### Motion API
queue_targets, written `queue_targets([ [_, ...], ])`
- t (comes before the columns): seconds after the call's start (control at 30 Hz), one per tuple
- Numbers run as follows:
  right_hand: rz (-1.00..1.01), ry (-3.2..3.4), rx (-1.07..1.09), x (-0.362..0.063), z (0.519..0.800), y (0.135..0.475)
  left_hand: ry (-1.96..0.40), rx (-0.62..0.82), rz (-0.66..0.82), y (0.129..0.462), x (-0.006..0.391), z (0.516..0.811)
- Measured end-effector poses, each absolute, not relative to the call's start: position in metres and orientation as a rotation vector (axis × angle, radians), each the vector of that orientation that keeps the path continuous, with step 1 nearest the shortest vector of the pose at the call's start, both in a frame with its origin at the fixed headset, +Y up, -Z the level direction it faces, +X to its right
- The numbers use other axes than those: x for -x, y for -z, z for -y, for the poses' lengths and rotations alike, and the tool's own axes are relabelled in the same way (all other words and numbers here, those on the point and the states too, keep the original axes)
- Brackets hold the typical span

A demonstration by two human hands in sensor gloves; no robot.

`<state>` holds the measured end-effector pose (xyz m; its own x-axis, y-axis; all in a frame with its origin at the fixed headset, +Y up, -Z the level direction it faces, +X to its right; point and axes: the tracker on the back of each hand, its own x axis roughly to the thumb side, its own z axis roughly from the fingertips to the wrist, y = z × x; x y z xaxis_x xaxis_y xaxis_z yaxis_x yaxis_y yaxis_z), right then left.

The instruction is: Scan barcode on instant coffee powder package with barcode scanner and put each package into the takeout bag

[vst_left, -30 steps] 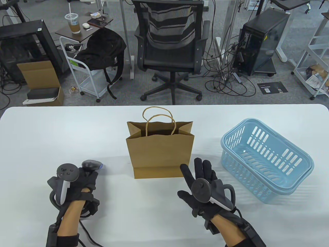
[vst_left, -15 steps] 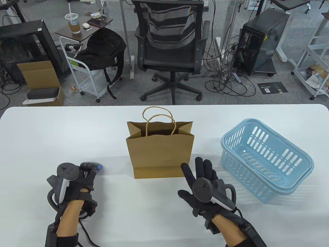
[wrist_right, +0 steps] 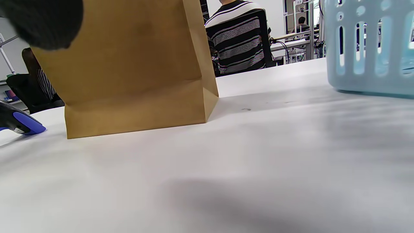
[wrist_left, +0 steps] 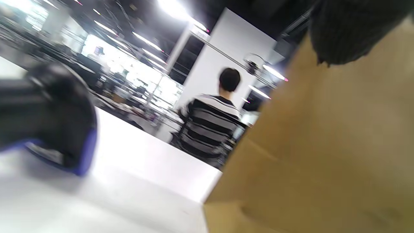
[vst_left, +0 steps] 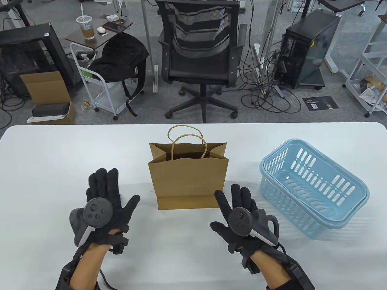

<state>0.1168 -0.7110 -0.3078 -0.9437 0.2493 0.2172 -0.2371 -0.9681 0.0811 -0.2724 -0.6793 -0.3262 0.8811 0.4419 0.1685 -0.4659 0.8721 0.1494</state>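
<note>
The brown paper takeout bag (vst_left: 188, 175) stands open in the middle of the table, handles up. My left hand (vst_left: 113, 196) lies flat with fingers spread, left of the bag's base, and holds nothing. It covers the barcode scanner in the table view. The left wrist view shows the scanner (wrist_left: 48, 119), black with a blue edge, blurred, lying on the table; its blue tip (wrist_right: 22, 124) also shows in the right wrist view. My right hand (vst_left: 229, 205) is flat and empty, just right of the bag's base. No coffee package is in sight.
A light blue slotted basket (vst_left: 314, 187) sits at the right of the table with nothing visible inside. Beyond the table's far edge stands an office chair (vst_left: 201, 57). The scanner's cable (vst_left: 104, 276) trails by my left wrist.
My left hand has let go of the scanner and opened, fingers now spread flat over the spot where the scanner lay. The right hand has hardly moved.
</note>
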Motion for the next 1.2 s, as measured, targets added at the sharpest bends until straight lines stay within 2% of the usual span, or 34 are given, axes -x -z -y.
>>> queue_targets([
  [0.2, -0.036, -2.883, -0.339, -0.116, 0.709, 0.306, -0.482, -0.119, 0.313, 0.321, 0.243, 0.689],
  [0.43, -0.039, -2.891, -0.325, -0.116, 0.71, 0.306, -0.331, -0.038, 0.439, 0.312, 0.214, 0.699],
  [0.8, -0.062, -2.888, -0.317, -0.116, 0.711, 0.307, -0.27, 0.043, 0.448, 0.313, 0.205, 0.71],
  [1.2, -0.1, -2.876, -0.295, -0.118, 0.714, 0.309, -0.268, 0.057, 0.438, 0.314, 0.207, 0.709],
])
